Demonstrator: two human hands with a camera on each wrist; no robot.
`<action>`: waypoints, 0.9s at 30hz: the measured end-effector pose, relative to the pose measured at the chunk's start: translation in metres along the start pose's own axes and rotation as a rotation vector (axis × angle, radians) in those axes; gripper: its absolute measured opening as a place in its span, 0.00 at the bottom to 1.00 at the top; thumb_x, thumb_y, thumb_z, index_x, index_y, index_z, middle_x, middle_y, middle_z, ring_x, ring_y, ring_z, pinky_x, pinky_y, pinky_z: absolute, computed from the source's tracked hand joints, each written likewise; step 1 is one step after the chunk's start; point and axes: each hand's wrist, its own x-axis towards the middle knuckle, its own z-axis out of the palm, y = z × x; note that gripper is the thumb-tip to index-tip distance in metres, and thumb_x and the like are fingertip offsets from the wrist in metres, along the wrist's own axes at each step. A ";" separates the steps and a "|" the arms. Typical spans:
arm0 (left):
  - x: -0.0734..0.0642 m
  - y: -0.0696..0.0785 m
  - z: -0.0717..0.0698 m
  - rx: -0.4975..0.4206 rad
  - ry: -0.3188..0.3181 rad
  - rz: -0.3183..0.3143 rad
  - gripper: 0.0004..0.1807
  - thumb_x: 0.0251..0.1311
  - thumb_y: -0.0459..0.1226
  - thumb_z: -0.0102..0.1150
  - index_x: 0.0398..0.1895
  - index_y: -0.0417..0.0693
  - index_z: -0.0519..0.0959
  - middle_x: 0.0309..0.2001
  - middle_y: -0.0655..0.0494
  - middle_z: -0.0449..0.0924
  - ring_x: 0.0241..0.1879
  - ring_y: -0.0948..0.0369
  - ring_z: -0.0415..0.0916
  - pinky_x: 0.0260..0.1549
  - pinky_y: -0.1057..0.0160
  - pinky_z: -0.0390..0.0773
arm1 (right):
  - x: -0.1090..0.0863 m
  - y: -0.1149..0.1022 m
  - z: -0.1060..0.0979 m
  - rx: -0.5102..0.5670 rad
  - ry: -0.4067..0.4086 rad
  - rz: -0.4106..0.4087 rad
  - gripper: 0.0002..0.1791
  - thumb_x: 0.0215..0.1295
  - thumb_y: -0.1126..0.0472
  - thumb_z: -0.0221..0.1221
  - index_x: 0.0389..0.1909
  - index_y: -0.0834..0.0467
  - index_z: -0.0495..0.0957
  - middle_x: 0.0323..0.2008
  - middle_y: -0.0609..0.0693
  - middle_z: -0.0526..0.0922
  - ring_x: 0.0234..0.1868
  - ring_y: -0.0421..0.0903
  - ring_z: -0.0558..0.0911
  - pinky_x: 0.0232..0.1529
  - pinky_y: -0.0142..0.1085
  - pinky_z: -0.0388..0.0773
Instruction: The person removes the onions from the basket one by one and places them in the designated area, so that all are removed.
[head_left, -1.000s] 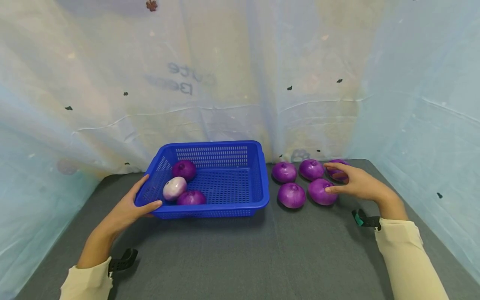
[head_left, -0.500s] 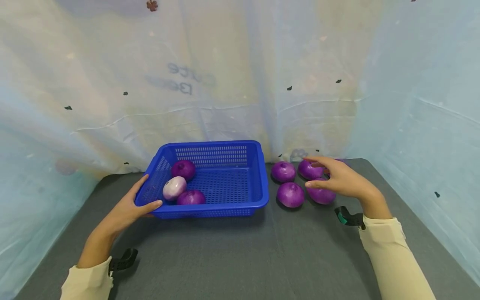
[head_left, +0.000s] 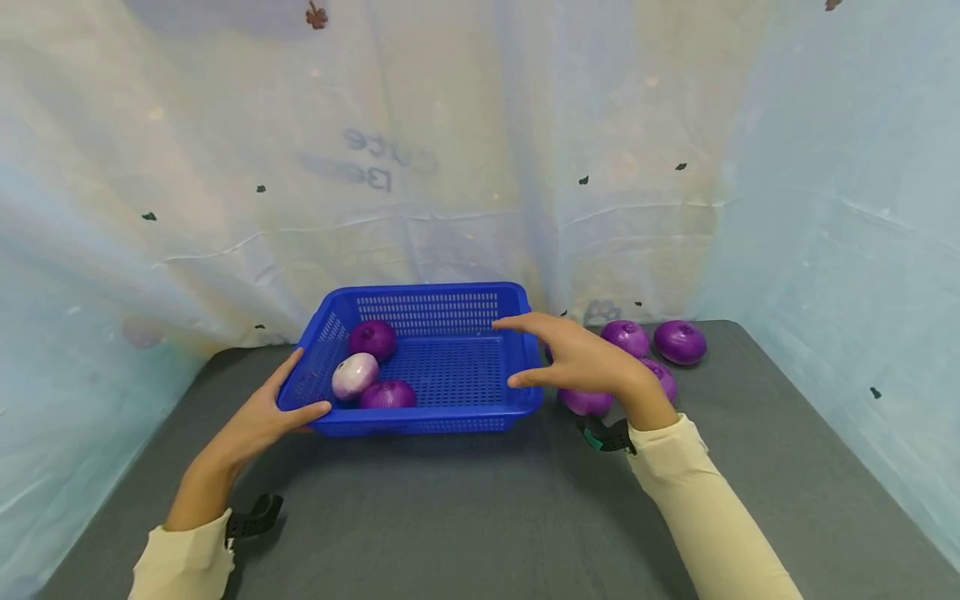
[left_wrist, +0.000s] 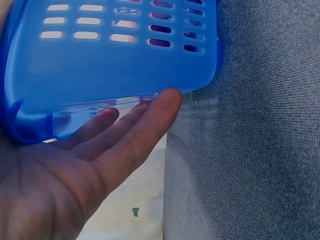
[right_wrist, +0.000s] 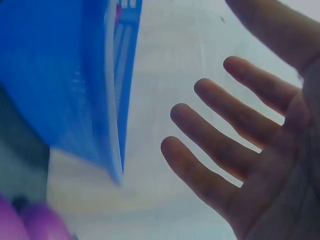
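In the head view, my left hand [head_left: 251,421] holds the left end of a blue plastic basket [head_left: 420,414], with the thumb at its front rim and the fingers along its side. From the left wrist view, those fingers [left_wrist: 135,145] reach against the basket's outside. Two purple onions [head_left: 372,339] and a paler white-purple onion [head_left: 355,376] lie at the basket's left. My right hand [head_left: 581,354] hovers at the basket's right rim, holding nothing. Its fingers are spread apart in the right wrist view, beside the basket wall [right_wrist: 60,75].
Several purple onions [head_left: 680,342] sit on the dark grey table [head_left: 450,517] to the right of the basket, some partly hidden behind my right hand and wrist. A pale patterned sheet [head_left: 450,167] hangs behind the table, with light blue sheeting at both sides.
My right hand has moved left from the onions to the basket's right rim, with nothing in it. The left hand stays at the basket, and the onions have not moved.
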 end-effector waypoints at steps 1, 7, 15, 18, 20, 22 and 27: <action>0.000 0.000 0.000 0.000 -0.002 0.003 0.55 0.67 0.49 0.60 0.80 0.64 0.27 0.76 0.29 0.44 0.61 0.38 0.71 0.51 0.48 0.83 | 0.005 -0.003 0.004 -0.008 -0.017 -0.015 0.40 0.62 0.43 0.66 0.74 0.46 0.64 0.72 0.45 0.67 0.74 0.48 0.66 0.72 0.50 0.66; 0.000 0.001 -0.001 -0.005 -0.013 0.006 0.55 0.67 0.49 0.59 0.80 0.62 0.27 0.76 0.28 0.44 0.60 0.40 0.72 0.50 0.52 0.84 | 0.033 -0.025 0.028 0.042 -0.096 -0.053 0.38 0.68 0.41 0.60 0.75 0.45 0.61 0.73 0.42 0.66 0.73 0.45 0.67 0.73 0.46 0.66; 0.000 0.003 0.000 -0.019 -0.012 0.002 0.54 0.68 0.48 0.59 0.80 0.64 0.27 0.76 0.29 0.43 0.61 0.38 0.71 0.51 0.48 0.83 | 0.064 -0.050 0.057 0.110 -0.166 -0.094 0.35 0.73 0.44 0.54 0.77 0.48 0.57 0.74 0.44 0.64 0.73 0.45 0.68 0.72 0.44 0.67; 0.000 0.002 0.000 -0.017 -0.013 0.002 0.54 0.68 0.48 0.59 0.80 0.65 0.27 0.76 0.28 0.43 0.62 0.37 0.71 0.51 0.46 0.83 | 0.076 -0.055 0.066 0.122 -0.170 -0.078 0.33 0.75 0.46 0.52 0.77 0.49 0.58 0.74 0.46 0.65 0.73 0.46 0.69 0.72 0.44 0.67; 0.000 0.002 0.000 -0.017 -0.011 -0.001 0.55 0.67 0.48 0.59 0.80 0.65 0.27 0.76 0.28 0.43 0.62 0.37 0.70 0.52 0.45 0.82 | 0.082 -0.057 0.073 0.100 -0.177 -0.069 0.32 0.75 0.47 0.52 0.76 0.49 0.58 0.74 0.46 0.65 0.73 0.46 0.67 0.73 0.44 0.66; 0.000 0.002 0.000 -0.015 -0.011 -0.003 0.55 0.67 0.48 0.59 0.80 0.66 0.26 0.76 0.28 0.43 0.62 0.36 0.70 0.52 0.45 0.82 | 0.088 -0.058 0.080 0.060 -0.189 -0.066 0.33 0.74 0.48 0.54 0.76 0.49 0.59 0.74 0.47 0.65 0.75 0.46 0.65 0.75 0.43 0.64; 0.001 0.002 0.001 -0.014 -0.009 -0.010 0.55 0.67 0.49 0.59 0.80 0.66 0.26 0.77 0.28 0.42 0.63 0.35 0.69 0.53 0.43 0.81 | 0.100 -0.056 0.098 -0.008 -0.203 -0.045 0.35 0.70 0.52 0.61 0.75 0.49 0.61 0.75 0.47 0.65 0.77 0.46 0.62 0.76 0.42 0.61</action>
